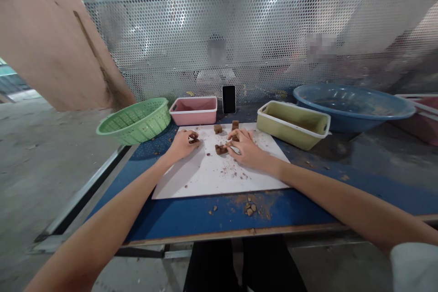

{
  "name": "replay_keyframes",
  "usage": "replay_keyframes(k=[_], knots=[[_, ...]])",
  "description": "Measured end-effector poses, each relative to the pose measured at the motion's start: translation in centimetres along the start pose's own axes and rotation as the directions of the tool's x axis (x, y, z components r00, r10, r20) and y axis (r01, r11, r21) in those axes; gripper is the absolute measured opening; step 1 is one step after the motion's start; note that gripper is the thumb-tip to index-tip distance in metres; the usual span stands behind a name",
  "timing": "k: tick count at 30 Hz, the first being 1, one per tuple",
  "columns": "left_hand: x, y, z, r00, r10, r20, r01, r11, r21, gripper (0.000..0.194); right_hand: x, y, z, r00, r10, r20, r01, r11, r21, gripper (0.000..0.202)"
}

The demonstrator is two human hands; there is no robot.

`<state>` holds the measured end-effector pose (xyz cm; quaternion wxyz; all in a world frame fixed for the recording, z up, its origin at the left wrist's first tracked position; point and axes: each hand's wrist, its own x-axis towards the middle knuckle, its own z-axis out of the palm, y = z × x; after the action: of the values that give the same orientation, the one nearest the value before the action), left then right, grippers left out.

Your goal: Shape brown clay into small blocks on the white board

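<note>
On the left part of a white board (185,178), my left hand (183,145) has its fingers curled around a dark brown clay lump (194,140). My right hand (247,149) is bent over the middle right of the board, its thumb and fingertips closed at the end of another brown clay lump (220,149). Its fingers partly cover a further brown piece (235,138). Just beyond the hands stand a small brown block (218,128) and an upright brown piece (235,124). Crumbs are scattered over the board.
Behind the board are a green basket (137,123), a pink bin (195,117), an upright phone (229,99), an olive bin (290,127) and a blue basin (356,116). A perforated metal screen (191,41) rises behind them. Small stones (251,209) lie near the table's front edge.
</note>
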<state>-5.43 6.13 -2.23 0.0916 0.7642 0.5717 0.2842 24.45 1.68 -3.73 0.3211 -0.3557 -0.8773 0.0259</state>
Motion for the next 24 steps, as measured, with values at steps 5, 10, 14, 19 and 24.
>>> replay_keyframes(k=[5, 10, 14, 19, 24], knots=[[-0.5, 0.3, -0.1, 0.999, -0.039, -0.006, 0.038, 0.993, -0.113, 0.027, 0.0, -0.1, -0.1, 1.000, 0.005, 0.013, -0.005, 1.000, 0.004, 0.020], [-0.6, 0.3, 0.1, 0.998, -0.041, -0.042, 0.033, 0.982, -0.185, 0.034, 0.0, -0.3, -0.2, 1.000, 0.000, 0.017, 0.000, 1.000, 0.004, 0.020], [-0.2, -0.2, 0.6, 0.996, -0.084, -0.026, 0.075, 0.965, -0.251, 0.034, 0.0, -0.2, -0.2, 1.000, -0.006, 0.014, 0.006, 1.000, 0.007, 0.020], [0.0, -1.2, 1.1, 0.992, -0.127, -0.014, 0.114, 0.931, -0.347, 0.029, -0.1, 0.0, -0.1, 1.000, -0.013, 0.021, 0.013, 1.000, 0.014, 0.020], [-0.3, -0.9, 0.6, 0.989, -0.140, -0.057, 0.120, 0.956, -0.267, 0.039, 0.0, -0.1, -0.2, 1.000, -0.001, 0.022, 0.001, 1.000, 0.005, 0.019]])
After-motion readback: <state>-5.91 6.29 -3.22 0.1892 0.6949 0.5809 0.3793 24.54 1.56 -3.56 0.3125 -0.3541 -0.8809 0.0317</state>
